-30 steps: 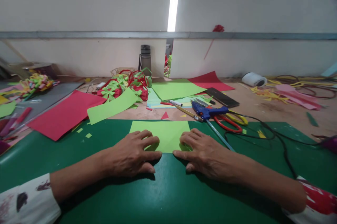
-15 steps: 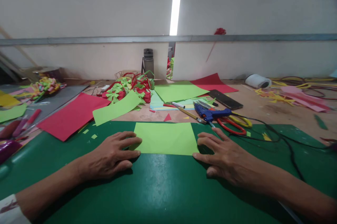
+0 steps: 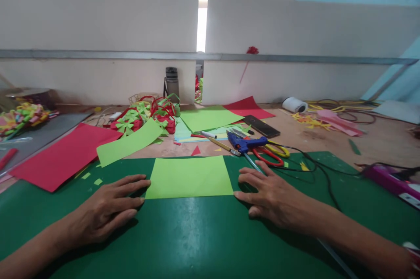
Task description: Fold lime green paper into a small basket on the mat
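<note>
A light green paper rectangle [image 3: 190, 177] lies flat on the green mat [image 3: 187, 235] in front of me. My left hand [image 3: 113, 207] rests open on the mat at the paper's left edge, fingers stretched toward it and holding nothing. My right hand [image 3: 267, 191] is open at the opposite edge, its thumb-side fingertip at the paper's lower right corner. Just beyond the right hand lies a blue glue gun [image 3: 247, 142]. A pale translucent rod [image 3: 256, 163] runs from it under that hand and shows again below the forearm.
Red-handled scissors [image 3: 269, 158], a paintbrush [image 3: 225, 145] and a phone [image 3: 261, 126] lie behind the mat. Red paper [image 3: 65, 154] and a green strip [image 3: 129, 143] are at left. Black cable [image 3: 323, 178] crosses to a purple power strip [image 3: 390, 185]. A bottle [image 3: 171, 84] stands behind.
The view has turned to the right, so things sit further left. My left hand has drawn back from on top of the paper to its edge. My right hand stays by the right edge.
</note>
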`<state>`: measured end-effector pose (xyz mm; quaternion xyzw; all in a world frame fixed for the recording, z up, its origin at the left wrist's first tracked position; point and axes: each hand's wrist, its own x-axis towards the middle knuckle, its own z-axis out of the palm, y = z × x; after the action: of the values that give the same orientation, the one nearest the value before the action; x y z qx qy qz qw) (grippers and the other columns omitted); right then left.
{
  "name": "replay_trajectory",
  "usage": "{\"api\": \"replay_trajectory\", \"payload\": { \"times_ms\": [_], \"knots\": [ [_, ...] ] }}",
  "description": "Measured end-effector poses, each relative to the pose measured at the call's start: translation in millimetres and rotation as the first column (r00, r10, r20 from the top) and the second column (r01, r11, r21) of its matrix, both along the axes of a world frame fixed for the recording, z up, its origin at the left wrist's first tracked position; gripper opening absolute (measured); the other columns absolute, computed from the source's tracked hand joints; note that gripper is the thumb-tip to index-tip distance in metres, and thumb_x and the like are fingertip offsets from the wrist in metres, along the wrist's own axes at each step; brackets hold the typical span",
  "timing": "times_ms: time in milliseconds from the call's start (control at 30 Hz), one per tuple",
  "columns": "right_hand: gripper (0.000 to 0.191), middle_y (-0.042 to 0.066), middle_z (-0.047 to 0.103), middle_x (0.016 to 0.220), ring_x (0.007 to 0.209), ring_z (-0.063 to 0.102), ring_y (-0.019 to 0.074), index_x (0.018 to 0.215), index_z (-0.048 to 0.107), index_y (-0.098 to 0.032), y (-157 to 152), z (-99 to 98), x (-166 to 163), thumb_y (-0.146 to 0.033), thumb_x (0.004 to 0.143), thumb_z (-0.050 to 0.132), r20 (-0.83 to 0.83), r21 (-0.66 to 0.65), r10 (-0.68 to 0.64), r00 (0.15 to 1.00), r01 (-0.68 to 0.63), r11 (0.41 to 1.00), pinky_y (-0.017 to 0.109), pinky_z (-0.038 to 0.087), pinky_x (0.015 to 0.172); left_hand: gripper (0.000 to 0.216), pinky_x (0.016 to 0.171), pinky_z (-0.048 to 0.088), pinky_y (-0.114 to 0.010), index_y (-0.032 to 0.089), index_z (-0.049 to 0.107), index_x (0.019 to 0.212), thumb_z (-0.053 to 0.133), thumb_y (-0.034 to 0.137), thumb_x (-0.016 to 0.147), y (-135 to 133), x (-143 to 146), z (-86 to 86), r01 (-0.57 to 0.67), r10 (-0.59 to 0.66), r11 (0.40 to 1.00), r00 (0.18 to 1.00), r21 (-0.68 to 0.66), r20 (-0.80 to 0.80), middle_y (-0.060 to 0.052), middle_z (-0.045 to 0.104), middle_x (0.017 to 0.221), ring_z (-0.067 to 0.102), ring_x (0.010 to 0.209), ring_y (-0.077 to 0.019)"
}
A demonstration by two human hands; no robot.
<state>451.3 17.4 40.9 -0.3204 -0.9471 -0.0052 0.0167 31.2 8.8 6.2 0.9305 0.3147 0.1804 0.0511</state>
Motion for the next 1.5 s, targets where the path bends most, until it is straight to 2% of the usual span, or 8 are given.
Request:
{"api": "replay_trajectory", "payload": {
  "times_ms": [200, 400, 533, 667, 867, 1067, 1300, 1500],
  "knots": [
    [0.021, 0.006, 0.062, 0.091, 0.087, 0.057, 0.0184, 0.089, 0.063, -0.018, 5.4, -8.7, 0.2, -0.028, 0.093, 0.045, -0.041, 0.125, 0.052, 0.998, -0.047, 0.991, 0.042, 0.038, 0.089, 0.025, 0.083, 0.053, -0.033, 0.020, 0.063, 0.075, 0.044, 0.023, 0.091, 1.3, -1.0, 0.8, -0.094, 0.091, 0.987, 0.995, 0.134, 0.031, -0.007, 0.065, 0.115, 0.059, 0.107, -0.0233],
    [0.023, 0.015, 0.064, 0.098, 0.083, 0.058, 0.0215, 0.105, 0.058, -0.008, 10.2, -19.0, -19.1, -0.009, 0.089, 0.042, 0.077, 0.474, 0.174, 0.982, -0.189, 0.860, 0.033, 0.043, 0.068, 0.036, 0.092, 0.048, -0.038, 0.014, 0.051, 0.121, 0.048, 0.035, 0.092, 5.3, 57.8, -4.3, -0.119, 0.141, 0.953, 0.988, 0.278, -0.060, -0.013, 0.062, 0.118, 0.056, 0.110, -0.0252],
    [0.022, 0.014, 0.064, 0.087, 0.075, 0.057, 0.0202, 0.094, 0.059, -0.009, 12.3, -21.9, -30.8, -0.004, 0.087, 0.039, 0.132, 0.492, 0.172, 0.976, -0.215, 0.844, 0.032, 0.042, 0.064, 0.035, 0.072, 0.054, -0.040, 0.016, 0.055, 0.112, 0.055, 0.042, 0.087, 2.8, 109.7, 7.7, -0.178, 0.215, 0.973, 0.931, 0.148, -0.294, -0.011, 0.064, 0.106, 0.059, 0.095, -0.0281],
    [0.024, 0.011, 0.062, 0.077, 0.070, 0.055, 0.0182, 0.083, 0.058, -0.012, 19.3, -24.3, -33.0, -0.005, 0.089, 0.036, -0.045, 0.371, 0.123, 0.991, -0.098, 0.924, 0.030, 0.040, 0.064, 0.047, 0.062, 0.053, -0.042, 0.011, 0.058, 0.107, 0.056, 0.052, 0.085, 10.5, 143.7, 17.0, -0.212, 0.284, 0.953, 0.873, 0.214, -0.397, -0.013, 0.064, 0.090, 0.061, 0.082, -0.0307],
    [0.030, 0.010, 0.064, 0.075, 0.068, 0.057, 0.0179, 0.080, 0.060, -0.013, 24.9, -21.7, -29.3, -0.011, 0.091, 0.033, -0.229, 0.236, -0.040, 0.973, 0.095, 0.967, 0.029, 0.037, 0.063, 0.011, 0.045, 0.044, -0.030, 0.011, 0.063, 0.065, 0.065, 0.009, 0.075, 22.1, 166.0, 17.0, -0.117, 0.203, 0.975, 0.821, 0.191, -0.534, -0.009, 0.060, 0.059, 0.060, 0.054, -0.0245],
    [0.026, 0.006, 0.066, 0.073, 0.065, 0.060, 0.0181, 0.101, 0.062, -0.015, 25.9, -7.3, -28.4, -0.024, 0.090, 0.040, -0.443, -0.140, -0.388, 0.808, 0.364, 0.921, 0.029, 0.044, 0.060, 0.019, 0.048, 0.043, -0.029, 0.010, 0.064, 0.069, 0.055, -0.007, 0.071, 11.7, 170.2, 21.8, -0.127, 0.222, 0.971, 0.794, 0.202, -0.567, -0.012, 0.062, 0.065, 0.062, 0.061, -0.0252],
    [0.049, 0.011, 0.065, 0.095, 0.075, 0.065, 0.0177, 0.127, 0.047, -0.010, 30.8, -8.5, -39.0, -0.033, 0.084, 0.048, -0.532, -0.581, -0.558, 0.637, 0.205, 0.788, 0.028, 0.054, 0.056, 0.034, 0.052, 0.046, -0.032, 0.005, 0.056, 0.113, 0.053, 0.001, 0.080, 13.1, 171.1, 18.3, -0.214, 0.287, 0.955, 0.834, 0.205, -0.472, -0.014, 0.063, 0.081, 0.062, 0.070, -0.0278],
    [0.033, 0.009, 0.066, 0.100, 0.093, 0.063, 0.0205, 0.105, 0.061, -0.014, 14.7, 2.2, -45.6, -0.039, 0.084, 0.054, -0.685, -0.477, -0.359, 0.634, -0.019, 0.878, 0.034, 0.052, 0.081, 0.090, 0.060, 0.044, -0.026, 0.018, -0.007, 0.146, 0.060, 0.024, 0.086, 26.4, 167.5, 30.2, -0.200, 0.218, 0.976, 0.916, 0.089, -0.337, -0.006, 0.067, 0.096, 0.064, 0.078, -0.0210]
  ]
}}
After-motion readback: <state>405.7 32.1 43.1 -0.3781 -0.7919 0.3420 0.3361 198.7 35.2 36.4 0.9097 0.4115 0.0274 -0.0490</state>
